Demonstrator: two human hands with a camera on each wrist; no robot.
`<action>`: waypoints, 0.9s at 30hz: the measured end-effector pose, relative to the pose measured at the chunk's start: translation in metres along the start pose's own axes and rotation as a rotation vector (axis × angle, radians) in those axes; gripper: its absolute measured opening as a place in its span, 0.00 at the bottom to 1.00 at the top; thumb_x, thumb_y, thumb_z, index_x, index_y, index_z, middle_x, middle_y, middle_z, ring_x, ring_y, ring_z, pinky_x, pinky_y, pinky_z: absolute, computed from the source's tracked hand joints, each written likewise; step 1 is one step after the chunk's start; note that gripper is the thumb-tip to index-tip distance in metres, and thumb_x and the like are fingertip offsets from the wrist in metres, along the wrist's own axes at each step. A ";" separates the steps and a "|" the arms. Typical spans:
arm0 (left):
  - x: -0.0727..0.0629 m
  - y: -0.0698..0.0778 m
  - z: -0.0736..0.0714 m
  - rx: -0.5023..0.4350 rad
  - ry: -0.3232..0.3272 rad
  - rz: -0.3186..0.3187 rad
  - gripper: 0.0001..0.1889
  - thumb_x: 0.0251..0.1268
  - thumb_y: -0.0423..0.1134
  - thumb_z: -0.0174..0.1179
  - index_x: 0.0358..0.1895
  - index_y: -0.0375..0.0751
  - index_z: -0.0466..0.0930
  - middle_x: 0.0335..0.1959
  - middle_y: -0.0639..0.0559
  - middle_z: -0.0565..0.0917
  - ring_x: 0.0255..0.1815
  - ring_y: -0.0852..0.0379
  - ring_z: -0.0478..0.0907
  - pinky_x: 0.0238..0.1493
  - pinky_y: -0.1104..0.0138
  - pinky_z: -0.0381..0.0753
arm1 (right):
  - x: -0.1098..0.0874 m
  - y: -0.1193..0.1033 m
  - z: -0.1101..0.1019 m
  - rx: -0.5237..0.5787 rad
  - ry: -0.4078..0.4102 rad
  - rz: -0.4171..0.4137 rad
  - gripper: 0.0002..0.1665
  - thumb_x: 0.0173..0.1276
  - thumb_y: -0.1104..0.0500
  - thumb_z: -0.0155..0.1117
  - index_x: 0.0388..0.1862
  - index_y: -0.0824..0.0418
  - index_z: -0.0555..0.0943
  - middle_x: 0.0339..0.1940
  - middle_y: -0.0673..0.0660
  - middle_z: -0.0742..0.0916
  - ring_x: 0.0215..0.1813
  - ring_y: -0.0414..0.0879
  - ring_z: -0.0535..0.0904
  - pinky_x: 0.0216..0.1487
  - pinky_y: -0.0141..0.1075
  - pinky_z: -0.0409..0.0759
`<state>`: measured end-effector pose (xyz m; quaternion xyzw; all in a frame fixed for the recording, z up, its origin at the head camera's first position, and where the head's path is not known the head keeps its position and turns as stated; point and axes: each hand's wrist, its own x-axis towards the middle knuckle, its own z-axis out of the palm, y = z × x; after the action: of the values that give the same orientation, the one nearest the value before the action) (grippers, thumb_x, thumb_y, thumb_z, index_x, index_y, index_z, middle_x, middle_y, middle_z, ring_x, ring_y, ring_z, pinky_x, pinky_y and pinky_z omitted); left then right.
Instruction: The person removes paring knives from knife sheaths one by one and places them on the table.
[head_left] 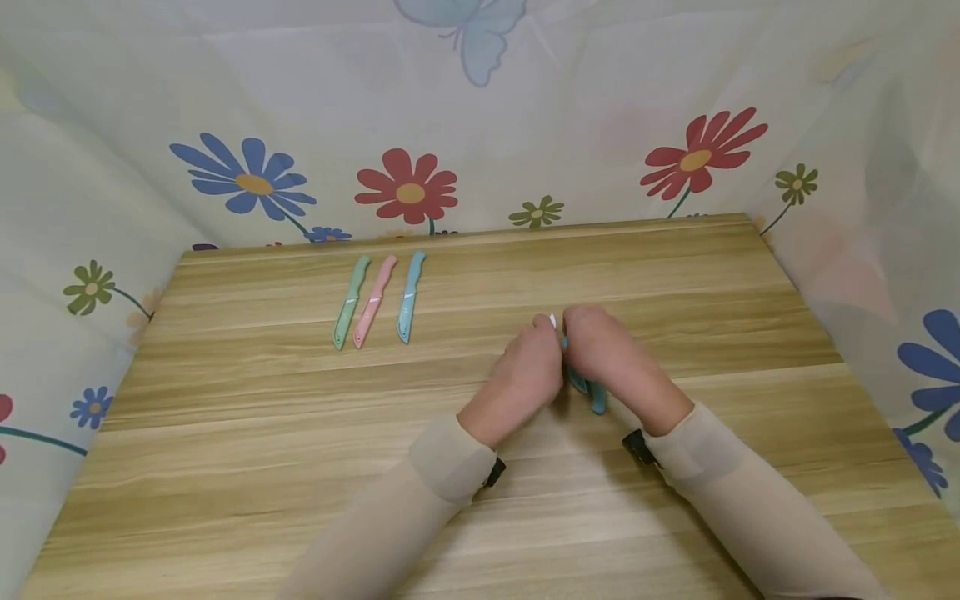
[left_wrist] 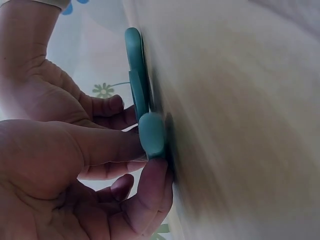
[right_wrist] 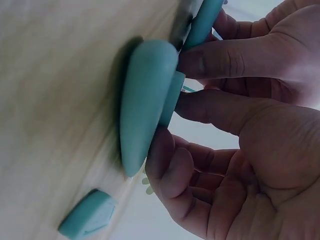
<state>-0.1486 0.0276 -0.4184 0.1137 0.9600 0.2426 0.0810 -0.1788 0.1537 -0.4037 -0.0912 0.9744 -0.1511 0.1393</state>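
Note:
In the head view, my left hand (head_left: 525,362) and right hand (head_left: 607,342) meet right of the table's middle, fingertips close together. My left hand pinches the rounded end of a teal knife handle (left_wrist: 152,135) between thumb and fingers. A small white tip (head_left: 552,320) shows just beyond its knuckles. My right thumb and fingers pinch a teal piece (right_wrist: 172,97) with a squared end; I cannot tell whether it is handle or sheath. Another teal handle (head_left: 597,398) lies on the table beneath my right hand, beside a teal sheath (head_left: 576,379), both partly hidden by the hands.
Farther left lie three knives side by side in matching sheaths: green (head_left: 351,302), pink (head_left: 375,302) and light blue (head_left: 411,297). The wood-grain table (head_left: 247,417) is bordered at the back and sides by a flower-printed cloth (head_left: 525,125).

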 end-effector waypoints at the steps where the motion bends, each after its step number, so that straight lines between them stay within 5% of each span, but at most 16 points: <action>1: 0.000 0.000 0.000 0.003 0.004 0.008 0.10 0.84 0.39 0.50 0.50 0.32 0.71 0.33 0.39 0.82 0.33 0.45 0.85 0.32 0.55 0.85 | 0.000 0.000 0.000 -0.004 -0.006 0.001 0.04 0.65 0.68 0.58 0.30 0.63 0.77 0.27 0.58 0.82 0.33 0.53 0.80 0.36 0.45 0.81; 21: 0.001 0.002 -0.002 -0.014 -0.043 -0.004 0.11 0.84 0.39 0.51 0.52 0.31 0.71 0.31 0.40 0.82 0.32 0.47 0.86 0.32 0.58 0.86 | -0.003 -0.004 -0.003 -0.027 -0.043 -0.013 0.17 0.67 0.70 0.56 0.18 0.59 0.74 0.17 0.54 0.79 0.24 0.47 0.75 0.27 0.38 0.77; 27: 0.000 0.002 -0.001 0.029 -0.025 0.061 0.10 0.83 0.37 0.52 0.50 0.30 0.70 0.29 0.43 0.82 0.33 0.48 0.86 0.32 0.58 0.86 | -0.004 -0.005 -0.004 -0.041 -0.013 -0.025 0.14 0.65 0.70 0.57 0.20 0.60 0.76 0.22 0.55 0.82 0.29 0.49 0.80 0.34 0.43 0.83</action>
<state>-0.1483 0.0289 -0.4167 0.1470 0.9585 0.2294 0.0836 -0.1756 0.1514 -0.3978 -0.1069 0.9751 -0.1324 0.1419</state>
